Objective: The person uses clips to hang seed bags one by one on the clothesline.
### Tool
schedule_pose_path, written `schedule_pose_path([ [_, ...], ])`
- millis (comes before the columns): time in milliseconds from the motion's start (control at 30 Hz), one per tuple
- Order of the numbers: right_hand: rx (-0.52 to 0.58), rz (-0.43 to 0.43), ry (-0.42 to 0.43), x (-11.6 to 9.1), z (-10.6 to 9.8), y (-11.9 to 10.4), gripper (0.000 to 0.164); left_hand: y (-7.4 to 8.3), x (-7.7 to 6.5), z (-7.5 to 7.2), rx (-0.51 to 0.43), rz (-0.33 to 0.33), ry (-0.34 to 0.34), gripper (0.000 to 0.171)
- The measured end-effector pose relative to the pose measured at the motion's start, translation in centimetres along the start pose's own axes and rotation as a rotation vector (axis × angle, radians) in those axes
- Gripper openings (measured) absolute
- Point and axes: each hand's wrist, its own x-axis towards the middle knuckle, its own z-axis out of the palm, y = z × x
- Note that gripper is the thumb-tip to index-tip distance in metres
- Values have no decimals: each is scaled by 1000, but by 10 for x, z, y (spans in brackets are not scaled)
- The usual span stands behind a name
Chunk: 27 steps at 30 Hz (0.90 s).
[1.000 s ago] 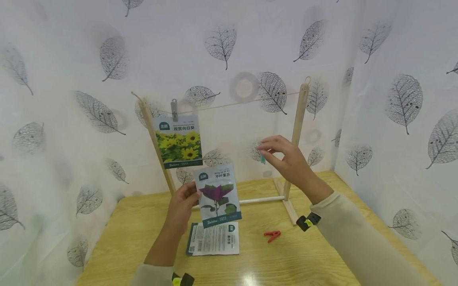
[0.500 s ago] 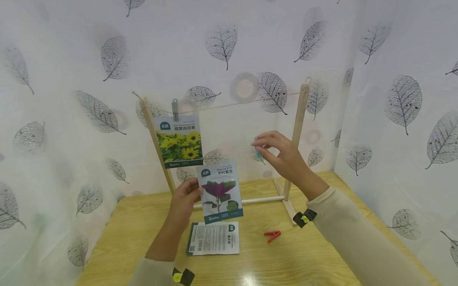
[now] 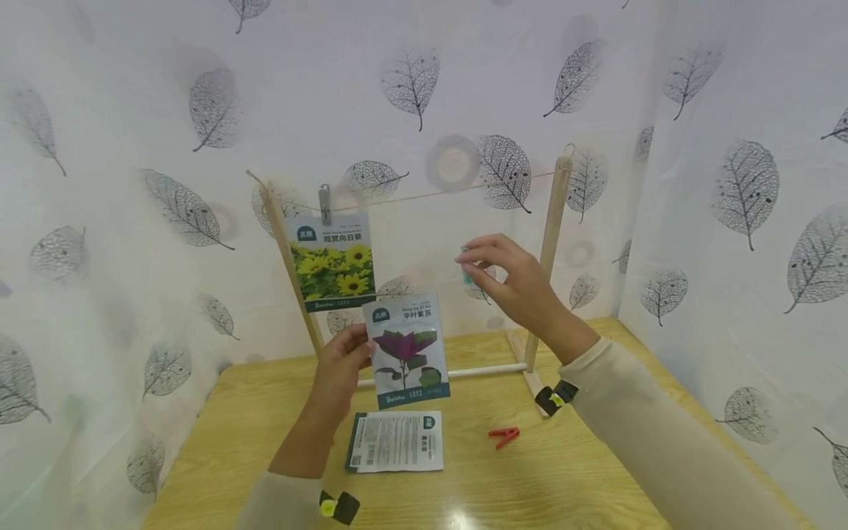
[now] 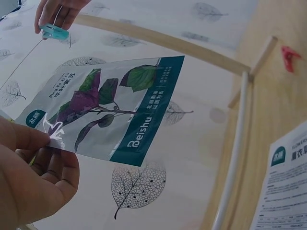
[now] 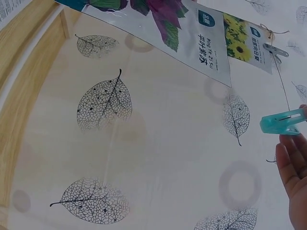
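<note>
My left hand (image 3: 340,368) pinches the left edge of a seed packet (image 3: 407,352) printed with a purple-leaved plant. The packet is held upright, front toward me, over the table. To its right and higher, my right hand (image 3: 513,283) pinches a teal clothespin (image 5: 280,122) between thumb and fingers, below the string (image 3: 424,196). A sunflower seed packet (image 3: 334,269) hangs from the string at the left under a grey clothespin (image 3: 324,205). In the left wrist view the teal clip lies beyond the top edge of the purple-leaved packet.
A wooden stand with a right post (image 3: 555,243) and a left post (image 3: 288,258) carries the string. A white rod (image 3: 483,371) joins its base. On the wooden table (image 3: 265,412) lie a packet with its printed back up (image 3: 397,442) and a red clothespin (image 3: 505,436).
My right hand has moved left and slightly up with the teal clothespin, nearer the packet. My left hand has raised its packet a little and turned it slightly more upright.
</note>
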Motion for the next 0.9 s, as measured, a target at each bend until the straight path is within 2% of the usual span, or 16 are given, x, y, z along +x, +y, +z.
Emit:
schedule_pose_path([
  [333,32,-21,20,10,3,-2,19,4,3,0,40,11,7,31],
  [900,53,-71,41,31,4,-7,19,8,7,1,46,36,2,30],
])
